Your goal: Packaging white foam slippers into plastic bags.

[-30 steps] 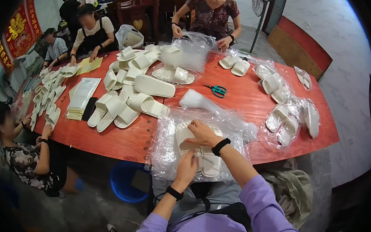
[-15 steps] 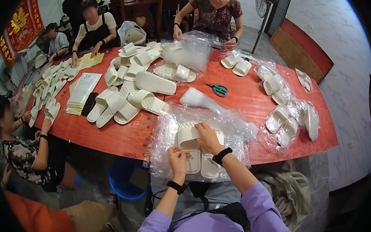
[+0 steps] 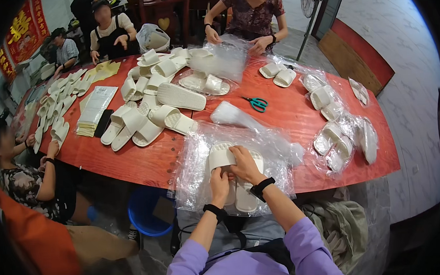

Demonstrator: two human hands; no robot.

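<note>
A pair of white slide slippers lies toes away on a stack of clear plastic bags (image 3: pixel 187 181) at the table's near edge. My right hand (image 3: pixel 245 164) grips the strap of the left slipper (image 3: pixel 221 158) at its right side, thumb and fingers curled over it. My left hand (image 3: pixel 219 186) is at the near edge of that same strap, its fingers closed there and partly tucked under. The right slipper (image 3: pixel 246 200) lies beside it, partly covered by my right hand and wrist.
Loose white slippers (image 3: pixel 155 93) are heaped to the left. Teal-handled scissors (image 3: pixel 257 104) lie beyond the bags. Bagged slippers (image 3: pixel 334 146) sit to the right. A blue bin (image 3: pixel 151 211) stands below the table edge. Several people work around the red table (image 3: pixel 116 160).
My left hand has moved up and right from the slipper's footbed to its strap. My right hand stays on the strap. The view has shifted slightly.
</note>
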